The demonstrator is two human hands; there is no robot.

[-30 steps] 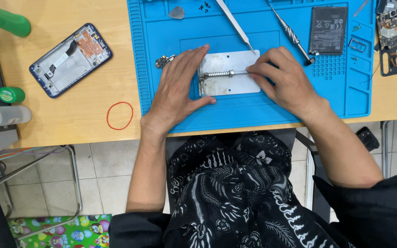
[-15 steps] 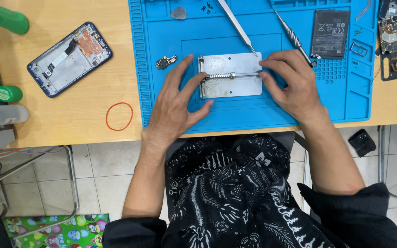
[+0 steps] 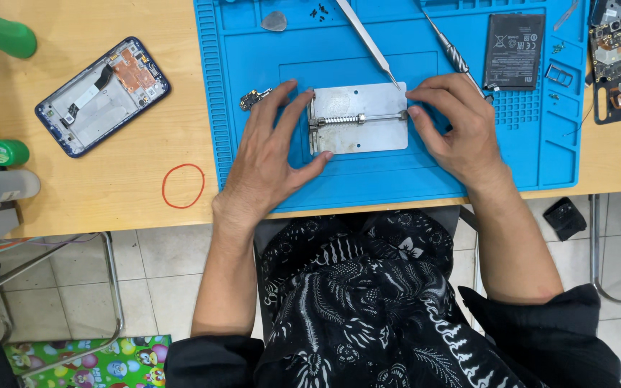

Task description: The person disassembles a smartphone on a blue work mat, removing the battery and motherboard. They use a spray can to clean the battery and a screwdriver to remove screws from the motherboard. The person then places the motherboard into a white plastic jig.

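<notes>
The left hand (image 3: 271, 154) lies spread, fingers apart, on the blue mat (image 3: 253, 172), its fingertips resting against the left edge of a metal plate (image 3: 359, 118) and its thumb touching the plate's lower left corner. The right hand (image 3: 454, 129) is curled loosely at the plate's right edge, fingertips meeting the end of the clamp bar (image 3: 357, 118) that runs across the plate; whether it pinches anything there cannot be told, since the fingers cover that corner. The plate sits flat in the middle of the mat, between the two hands. The tweezers (image 3: 368, 39) and the screwdriver (image 3: 451, 50) are cut off at the top edge, and the screwdriver's tip passes behind the right hand. A small part (image 3: 254, 97) just beside the left fingers is too small to make out. A phone battery (image 3: 514, 50) lies upper right, an opened phone (image 3: 102, 95) well off to the left on the wooden table (image 3: 123, 179).
</notes>
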